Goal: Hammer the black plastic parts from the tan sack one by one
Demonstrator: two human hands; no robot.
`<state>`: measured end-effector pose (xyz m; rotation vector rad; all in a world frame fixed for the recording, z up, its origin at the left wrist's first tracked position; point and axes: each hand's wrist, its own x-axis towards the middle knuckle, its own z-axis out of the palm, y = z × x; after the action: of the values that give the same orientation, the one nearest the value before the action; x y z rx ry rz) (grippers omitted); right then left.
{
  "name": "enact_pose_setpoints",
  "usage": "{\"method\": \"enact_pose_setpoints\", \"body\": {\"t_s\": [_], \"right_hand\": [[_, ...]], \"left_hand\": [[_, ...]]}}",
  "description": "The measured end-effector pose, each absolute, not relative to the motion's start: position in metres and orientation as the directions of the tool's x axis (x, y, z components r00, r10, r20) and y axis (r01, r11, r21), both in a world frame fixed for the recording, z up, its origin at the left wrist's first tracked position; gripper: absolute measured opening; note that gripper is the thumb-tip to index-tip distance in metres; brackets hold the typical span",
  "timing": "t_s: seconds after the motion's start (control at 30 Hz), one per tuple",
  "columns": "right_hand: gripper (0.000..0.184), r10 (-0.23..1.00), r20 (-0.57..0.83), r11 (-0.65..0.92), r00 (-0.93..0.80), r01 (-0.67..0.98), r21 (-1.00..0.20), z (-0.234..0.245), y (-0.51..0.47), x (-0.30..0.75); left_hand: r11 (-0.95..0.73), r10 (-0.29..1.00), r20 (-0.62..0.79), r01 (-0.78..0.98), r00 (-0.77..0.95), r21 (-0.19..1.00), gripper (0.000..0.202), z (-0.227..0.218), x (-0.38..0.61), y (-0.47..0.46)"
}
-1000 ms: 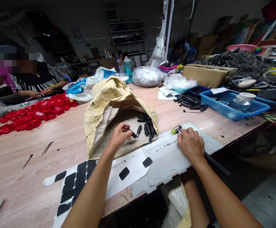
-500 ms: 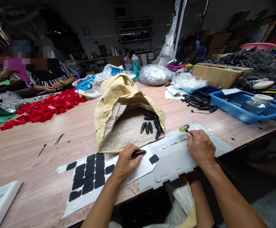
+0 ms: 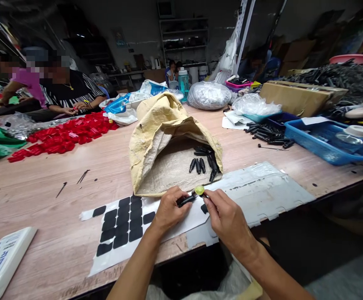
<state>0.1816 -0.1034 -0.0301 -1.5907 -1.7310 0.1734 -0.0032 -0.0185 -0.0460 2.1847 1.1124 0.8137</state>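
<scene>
My left hand (image 3: 172,208) is closed on a black cylindrical part (image 3: 186,200), holding it low over a white sheet (image 3: 181,223). In my right hand (image 3: 228,214) is a small mallet (image 3: 199,190) with a translucent yellow face. Its head is right by the end of the black part; whether they touch I cannot tell. Black rounded-square pads (image 3: 121,229) stick to the sheet left of my hands. Behind them a yellow woven sack (image 3: 177,166) gapes open, with several similar black parts (image 3: 197,166) inside its mouth.
A grey board (image 3: 262,187) lies along the table's front edge. Red pieces (image 3: 72,135) are heaped at the left near two seated co-workers. At the right are loose black parts (image 3: 262,134), a blue basket (image 3: 331,146) and a cardboard box (image 3: 297,98). A white device (image 3: 8,258) sits front left.
My right hand has swung left with the mallet, from over the grey board to the black part. My left hand keeps its hold. The whole view has shifted slightly.
</scene>
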Motion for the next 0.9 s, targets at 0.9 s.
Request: {"method": "enact_pose_setpoints", "body": {"t_s": [0.9], "right_hand": [[0.027,0.791,0.485,-0.364,0.374,0.924,-0.120,-0.047,-0.085,0.301]], "left_hand": [[-0.473,0.838,0.208,0.480,0.505,0.738,0.021,-0.040,-0.009,-0.018]]}}
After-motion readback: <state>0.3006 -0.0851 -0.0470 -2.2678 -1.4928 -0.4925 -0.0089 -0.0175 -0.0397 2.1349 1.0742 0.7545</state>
